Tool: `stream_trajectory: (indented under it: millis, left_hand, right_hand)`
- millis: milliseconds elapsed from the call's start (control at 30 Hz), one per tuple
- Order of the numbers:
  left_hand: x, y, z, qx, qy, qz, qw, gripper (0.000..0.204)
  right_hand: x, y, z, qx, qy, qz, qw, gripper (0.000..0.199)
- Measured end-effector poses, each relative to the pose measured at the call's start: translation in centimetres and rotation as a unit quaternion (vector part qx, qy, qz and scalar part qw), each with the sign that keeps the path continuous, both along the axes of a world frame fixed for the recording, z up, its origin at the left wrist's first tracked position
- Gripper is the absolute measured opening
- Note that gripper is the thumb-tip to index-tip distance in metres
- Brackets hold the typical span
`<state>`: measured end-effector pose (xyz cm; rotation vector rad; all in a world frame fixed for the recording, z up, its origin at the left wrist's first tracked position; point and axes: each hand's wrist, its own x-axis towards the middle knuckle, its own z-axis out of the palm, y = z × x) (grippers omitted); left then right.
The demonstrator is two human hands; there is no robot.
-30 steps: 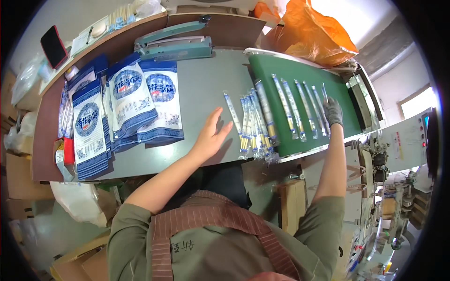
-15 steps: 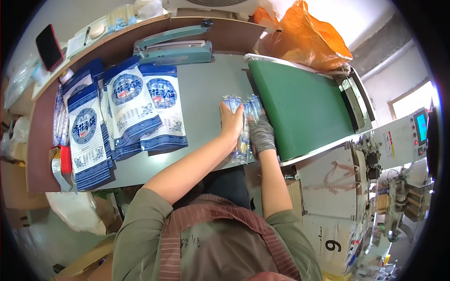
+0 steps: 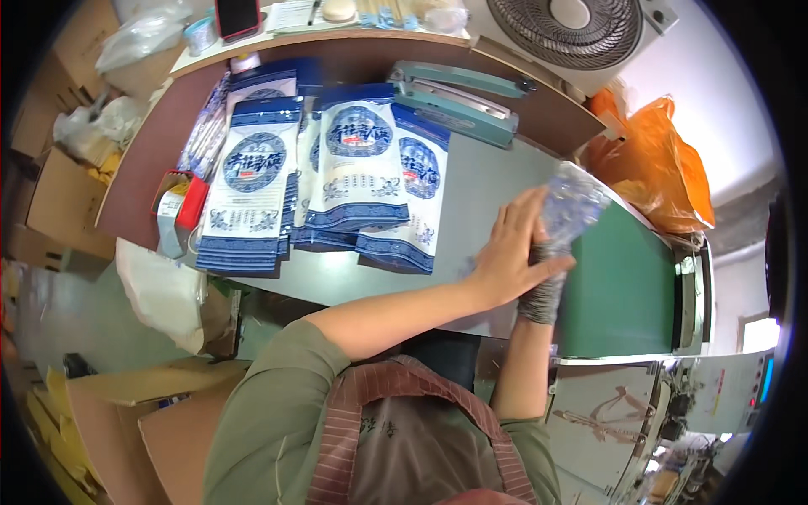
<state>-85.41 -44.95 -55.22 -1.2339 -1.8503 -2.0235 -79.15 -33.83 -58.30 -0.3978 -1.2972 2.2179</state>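
Observation:
A bundle of clear-wrapped chopsticks [image 3: 575, 202] with blue on it is tilted up in my hands, blurred, at the left edge of the green belt. My right hand [image 3: 545, 282], in a grey striped glove, closes round its lower part; most of its fingers are hidden. My bare left hand [image 3: 513, 252] presses against the bundle's left side with fingers together, its thumb lying across the glove. To the left, printed white and blue pouches [image 3: 358, 164] lie in overlapping stacks on the grey tabletop [image 3: 480, 172].
Behind the pouches stands a teal hand sealer [image 3: 459, 105]. A red tape dispenser [image 3: 181, 210] sits at the table's left end. The green conveyor belt [image 3: 623, 286] adjoins on the right, with an orange bag [image 3: 661, 168] beyond. A fan [image 3: 568, 25] and shelf [image 3: 303, 40] are at the back.
The view has swung, so the scene sits farther right. My hands have lifted the bundle from the tabletop and tilted it at the belt's edge; my left hand now overlaps the glove.

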Motion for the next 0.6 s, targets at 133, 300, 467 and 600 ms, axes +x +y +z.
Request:
stream_trajectory:
  millis: [133, 300, 467, 600]
  left_hand:
    - [-2.6, -1.4, 0.2, 0.037, 0.034, -0.082, 0.995, 0.112]
    - [-3.8, -3.7, -2.8, -0.216, -0.092, -0.254, 0.938, 0.083]
    - [2.9, -9.1, -4.2, -0.121, -0.422, -0.549, 0.711, 0.043]
    - [4.3, -12.9, -6.8, -0.162, -0.547, -0.448, 0.689, 0.038]
  right_hand:
    - [0.0, -3.7, 7.6, 0.178, 0.082, -0.023, 0.980, 0.084]
    - [1.2, -5.3, 5.1, 0.247, -0.010, 0.019, 0.969, 0.101]
    - [0.9, -8.0, 6.3, 0.397, 0.145, -0.103, 0.900, 0.096]
    - [1.2, -7.8, 2.5, 0.204, -0.146, 0.284, 0.926, 0.029]
